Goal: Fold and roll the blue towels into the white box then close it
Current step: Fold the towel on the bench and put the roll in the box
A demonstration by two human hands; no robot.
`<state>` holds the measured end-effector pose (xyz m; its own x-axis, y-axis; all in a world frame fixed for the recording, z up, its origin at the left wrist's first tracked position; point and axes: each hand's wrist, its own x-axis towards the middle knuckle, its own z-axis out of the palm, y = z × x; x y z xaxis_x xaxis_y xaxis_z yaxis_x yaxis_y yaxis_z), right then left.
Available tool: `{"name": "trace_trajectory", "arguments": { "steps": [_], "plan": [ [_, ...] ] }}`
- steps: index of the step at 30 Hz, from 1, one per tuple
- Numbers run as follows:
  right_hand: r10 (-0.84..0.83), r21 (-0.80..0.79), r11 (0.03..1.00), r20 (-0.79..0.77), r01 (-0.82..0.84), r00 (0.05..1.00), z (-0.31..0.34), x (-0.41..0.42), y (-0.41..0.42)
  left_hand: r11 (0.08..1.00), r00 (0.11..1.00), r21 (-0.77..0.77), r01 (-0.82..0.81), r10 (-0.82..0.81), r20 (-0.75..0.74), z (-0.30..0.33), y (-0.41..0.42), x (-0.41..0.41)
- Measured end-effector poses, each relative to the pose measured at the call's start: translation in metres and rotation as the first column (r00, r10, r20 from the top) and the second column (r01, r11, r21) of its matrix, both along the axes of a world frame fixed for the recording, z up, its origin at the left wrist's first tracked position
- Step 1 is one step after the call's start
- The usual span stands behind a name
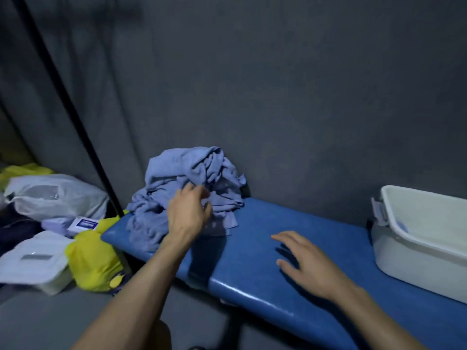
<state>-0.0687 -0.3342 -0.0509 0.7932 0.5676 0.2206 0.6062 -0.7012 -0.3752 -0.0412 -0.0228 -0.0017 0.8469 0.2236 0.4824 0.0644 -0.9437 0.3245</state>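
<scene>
A crumpled heap of light blue towels point(187, 178) lies at the left end of a blue padded bench point(265, 248), against the grey wall. My left hand point(188, 210) reaches onto the front of the heap, fingers curled and spread at the cloth; whether it grips a towel I cannot tell. My right hand point(303, 261) hovers flat over the middle of the bench, fingers apart, holding nothing. The white box point(417, 261) stands at the bench's right end with its lid point(429, 218) tipped up open; a small bit of blue shows inside.
Left of the bench lie a clear plastic bag point(55, 195), a yellow bag point(93, 261), a white packet point(32, 261) and a small white-and-blue carton point(84, 224). A black pole point(75, 117) runs diagonally along the grey wall. The bench's front edge drops to a grey floor.
</scene>
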Motion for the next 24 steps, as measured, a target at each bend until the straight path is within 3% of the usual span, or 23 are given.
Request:
{"name": "trace_trajectory", "arguments": {
  "steps": [5, 8, 12, 16, 20, 22, 24],
  "plan": [
    [-0.025, 0.145, 0.989, -0.084, 0.037, 0.996, -0.021, 0.006, 0.017, 0.971, 0.968, 0.072, -0.228, 0.218, 0.122, 0.029, 0.043, 0.020],
    [-0.045, 0.220, 0.973, -0.127, 0.072, 0.991, -0.017, 0.011, 0.022, 0.964, 0.973, 0.135, -0.230, 0.225, 0.051, 0.038, 0.058, 0.039],
    [-0.059, 0.193, 0.978, -0.128, 0.083, 0.990, -0.013, 0.010, 0.017, 0.943, 0.974, 0.249, -0.219, 0.228, -0.007, 0.049, 0.059, 0.057],
    [-0.093, 0.203, 0.972, -0.134, 0.119, 0.987, -0.011, 0.009, 0.004, 0.979, 0.989, 0.140, -0.148, 0.142, 0.050, 0.077, 0.042, 0.070],
    [-0.122, 0.205, 0.967, -0.140, 0.149, 0.983, -0.006, 0.005, -0.004, 0.959, 0.930, 0.245, -0.143, 0.214, -0.298, 0.081, 0.038, 0.073],
    [-0.132, 0.214, 0.964, -0.140, 0.160, 0.981, -0.003, 0.002, -0.006, 0.945, 0.929, 0.292, -0.147, 0.233, -0.288, 0.075, 0.040, 0.071],
    [-0.138, 0.238, 0.956, -0.149, 0.171, 0.979, -0.001, -0.002, -0.007, 0.972, 0.972, 0.191, -0.140, 0.171, -0.160, 0.079, 0.036, 0.069]
  ]
}}
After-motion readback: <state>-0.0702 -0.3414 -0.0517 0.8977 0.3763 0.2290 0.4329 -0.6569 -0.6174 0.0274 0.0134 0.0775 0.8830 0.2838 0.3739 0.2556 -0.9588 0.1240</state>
